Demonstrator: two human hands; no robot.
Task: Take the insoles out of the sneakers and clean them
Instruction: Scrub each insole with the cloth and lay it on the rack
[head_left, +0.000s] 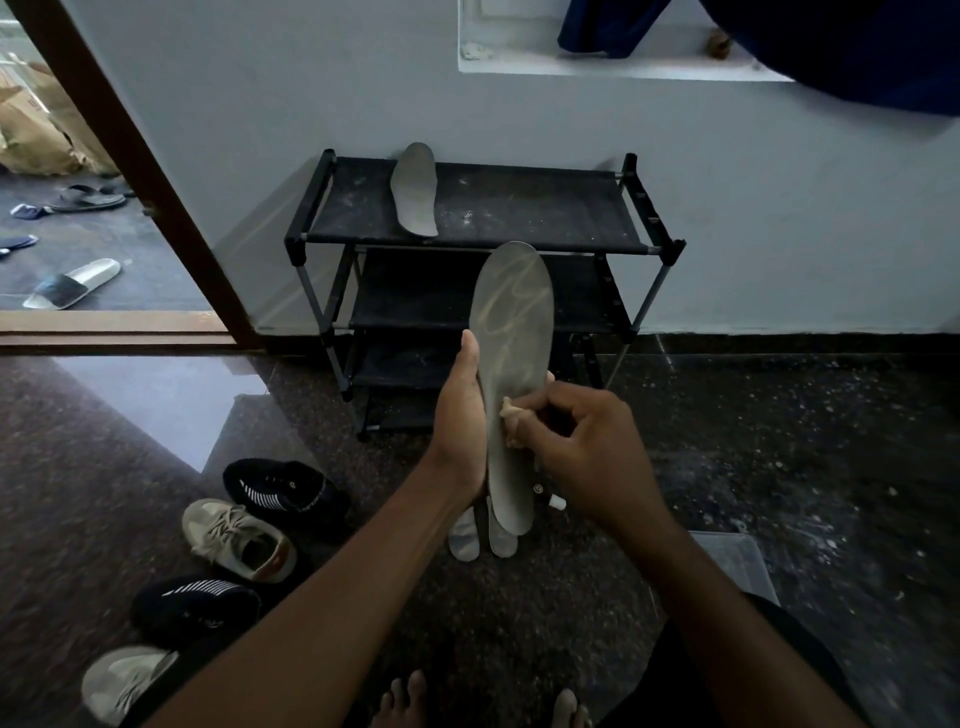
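Insole (511, 322) upright, centre, face toward me for wiping. My left hand (460, 415) grips edge at 9 o'clock; right hand (582, 441) pinches cloth (511, 415) against face. Second insole (414, 189) on rack (519, 208), 12 o'clock.

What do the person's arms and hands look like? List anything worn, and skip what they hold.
The left hand and right hand are ungloved, with no ring showing. The left forearm and right forearm are uncovered as far as they show: no sleeve, watch, bracelet or marking in view.
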